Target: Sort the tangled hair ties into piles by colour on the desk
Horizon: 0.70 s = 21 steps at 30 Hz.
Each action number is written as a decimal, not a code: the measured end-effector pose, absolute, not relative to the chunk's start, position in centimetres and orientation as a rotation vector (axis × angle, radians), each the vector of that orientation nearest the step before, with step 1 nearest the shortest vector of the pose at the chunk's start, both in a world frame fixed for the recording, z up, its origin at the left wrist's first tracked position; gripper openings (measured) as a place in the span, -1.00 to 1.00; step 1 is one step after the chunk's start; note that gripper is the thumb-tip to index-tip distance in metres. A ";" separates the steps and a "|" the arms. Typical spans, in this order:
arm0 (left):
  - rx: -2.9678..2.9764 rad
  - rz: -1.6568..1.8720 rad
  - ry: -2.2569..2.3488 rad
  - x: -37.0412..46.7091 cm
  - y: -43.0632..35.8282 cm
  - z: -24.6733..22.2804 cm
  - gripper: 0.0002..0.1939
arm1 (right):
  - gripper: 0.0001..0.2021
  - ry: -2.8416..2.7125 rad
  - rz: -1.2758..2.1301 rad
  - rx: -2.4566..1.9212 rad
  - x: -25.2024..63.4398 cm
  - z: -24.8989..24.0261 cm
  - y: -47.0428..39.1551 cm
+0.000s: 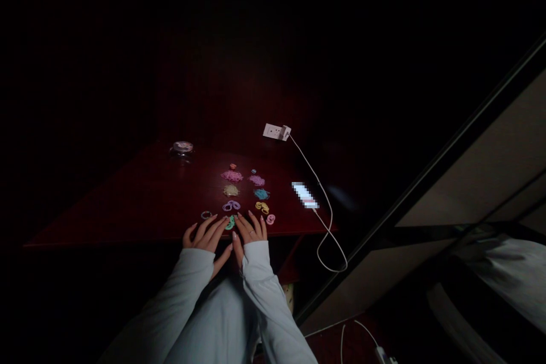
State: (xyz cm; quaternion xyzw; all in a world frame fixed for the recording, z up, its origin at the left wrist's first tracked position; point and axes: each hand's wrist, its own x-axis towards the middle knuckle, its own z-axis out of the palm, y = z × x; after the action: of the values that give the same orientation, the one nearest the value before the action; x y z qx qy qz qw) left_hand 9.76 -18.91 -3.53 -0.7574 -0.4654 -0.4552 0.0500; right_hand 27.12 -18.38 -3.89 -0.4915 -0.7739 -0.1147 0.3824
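Observation:
My left hand (207,237) rests at the table's front edge with its fingers spread, below a dark ring-shaped band (206,215). My right hand (251,231) lies beside it, fingers apart, with a ring on one finger. Between the fingertips of both hands is a green band bundle (231,222). Purple bands (231,205), yellow bands (262,207) and pink bands (270,219) lie just beyond. Farther back are piles of small bands: beige (231,190), blue (261,194), pink (232,176) and light purple (256,180).
A round clear container (183,148) stands at the back left of the dark red table (140,205). A lit phone (305,195) lies at the right, its white cable (318,182) running to a wall socket (273,131) and looping past the table edge.

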 end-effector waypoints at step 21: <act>-2.242 -1.415 -1.444 10.2 -19.1 -4.4 -0.37 | -0.42 -1.916 -0.305 -1.315 27.1 -4.7 -19.0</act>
State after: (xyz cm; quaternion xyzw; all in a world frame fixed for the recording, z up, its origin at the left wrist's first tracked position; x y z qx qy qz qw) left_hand 10.25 -19.12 -4.40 -0.7413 -0.4773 -0.4678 0.0613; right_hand 27.13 -19.00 -4.73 -0.5169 -0.7534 -0.1201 0.3883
